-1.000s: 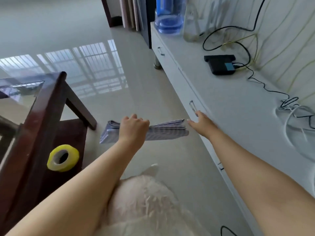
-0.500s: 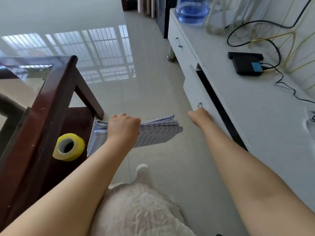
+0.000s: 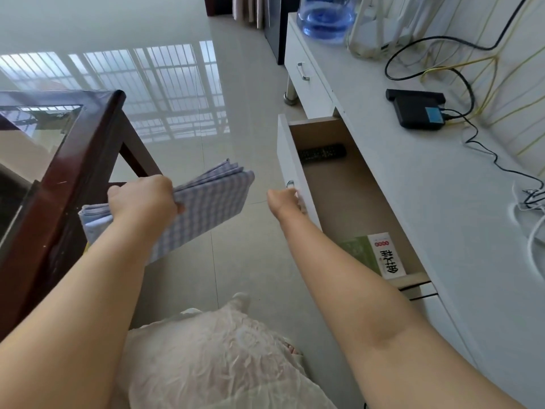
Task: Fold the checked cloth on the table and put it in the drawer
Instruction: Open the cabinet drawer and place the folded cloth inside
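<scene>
Cloth (image 3: 206, 208) folded into a thick checked wad, blue and white, held in the air over the floor (image 3: 236, 128) between the dark wooden table (image 3: 73, 160) and the white cabinet (image 3: 442, 216) — not in the drawer yet. Clamped near its near end by the left hand (image 3: 143, 202), fingers curled tight around the layers, far end sticking out past the knuckles with the stacked edges showing. Right hand (image 3: 284, 199) closed on the handle (image 3: 290, 183) at the front panel of the drawer (image 3: 351, 196), well apart from the cloth. Drawer pulled wide open, brown inside. Black remote (image 3: 323, 152) lying at the far end of it, green and white packet (image 3: 374, 255) at the near end, bare bottom between them. On the cabinet top — black box (image 3: 418, 112) with cables (image 3: 472, 134) running off it, blue water bottle (image 3: 326, 17) farther back. Second, shut drawer (image 3: 306, 81) beyond the open one.
</scene>
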Motion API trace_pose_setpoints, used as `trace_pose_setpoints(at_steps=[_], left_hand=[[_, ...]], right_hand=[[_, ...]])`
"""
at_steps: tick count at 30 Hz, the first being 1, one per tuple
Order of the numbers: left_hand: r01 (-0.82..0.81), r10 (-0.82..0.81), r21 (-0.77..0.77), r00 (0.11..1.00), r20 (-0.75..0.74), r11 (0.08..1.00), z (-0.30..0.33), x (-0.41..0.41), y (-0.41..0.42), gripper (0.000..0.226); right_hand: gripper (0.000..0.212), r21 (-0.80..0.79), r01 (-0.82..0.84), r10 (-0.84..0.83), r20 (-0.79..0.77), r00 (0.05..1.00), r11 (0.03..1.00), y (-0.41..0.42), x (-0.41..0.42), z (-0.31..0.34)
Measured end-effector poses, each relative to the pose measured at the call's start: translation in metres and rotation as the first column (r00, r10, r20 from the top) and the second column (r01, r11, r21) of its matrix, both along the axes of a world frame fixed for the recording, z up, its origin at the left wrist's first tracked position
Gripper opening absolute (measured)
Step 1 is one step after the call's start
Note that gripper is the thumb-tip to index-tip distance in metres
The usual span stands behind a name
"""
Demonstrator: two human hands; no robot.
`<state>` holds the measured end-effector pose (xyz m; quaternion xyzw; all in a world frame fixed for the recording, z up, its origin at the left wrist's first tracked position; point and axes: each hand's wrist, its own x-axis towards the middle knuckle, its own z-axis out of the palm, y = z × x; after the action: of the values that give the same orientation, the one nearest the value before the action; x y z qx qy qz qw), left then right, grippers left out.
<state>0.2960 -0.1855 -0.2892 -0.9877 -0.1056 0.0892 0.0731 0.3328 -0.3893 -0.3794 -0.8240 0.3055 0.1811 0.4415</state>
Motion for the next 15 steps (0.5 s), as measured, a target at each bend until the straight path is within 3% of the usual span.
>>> trace_pose_setpoints(at_steps=[2, 4, 6, 8, 10, 12, 15], left_hand=[[-0.015, 0.015, -0.03, 1.0, 0.011, 0.999, 0.003, 0.001, 0.001, 0.023], [-0.016, 0.019, -0.071, 0.999, 0.031, 0.997, 0.005, 0.0, -0.001, 0.023], [-0.007, 0.014, -0.106, 0.998, 0.061, 0.994, 0.007, 0.0, -0.005, 0.023], [0.015, -0.002, -0.13, 0.995, 0.098, 0.991, 0.009, 0.001, -0.011, 0.026], [0.031, -0.007, -0.162, 0.989, 0.15, 0.986, 0.01, 0.002, -0.019, 0.029], [0.039, 0.004, -0.206, 0.979, 0.205, 0.978, 0.012, 0.002, -0.031, 0.032], [0.051, 0.027, -0.292, 0.965, 0.26, 0.955, 0.021, 0.002, -0.049, 0.035]], right_hand=[[0.055, 0.001, -0.143, 0.143, 0.091, 0.986, 0.99, -0.003, -0.004, 0.005], [0.044, -0.067, -0.249, 0.258, 0.297, 0.92, 0.966, -0.012, -0.016, 0.013], [0.041, -0.305, -0.165, 0.292, 0.438, 0.85, 0.938, -0.03, -0.028, 0.009], [0.055, -0.437, -0.128, 0.277, 0.298, 0.913, 0.89, -0.051, -0.039, -0.005], [0.066, -0.21, -0.164, 0.19, 0.111, 0.975, 0.964, -0.064, -0.049, -0.018], [0.055, -0.025, -0.177, 0.179, 0.107, 0.978, 0.984, -0.067, -0.057, -0.025], [0.042, -0.206, -0.25, 0.277, 0.114, 0.954, 0.946, -0.063, -0.066, -0.022]])
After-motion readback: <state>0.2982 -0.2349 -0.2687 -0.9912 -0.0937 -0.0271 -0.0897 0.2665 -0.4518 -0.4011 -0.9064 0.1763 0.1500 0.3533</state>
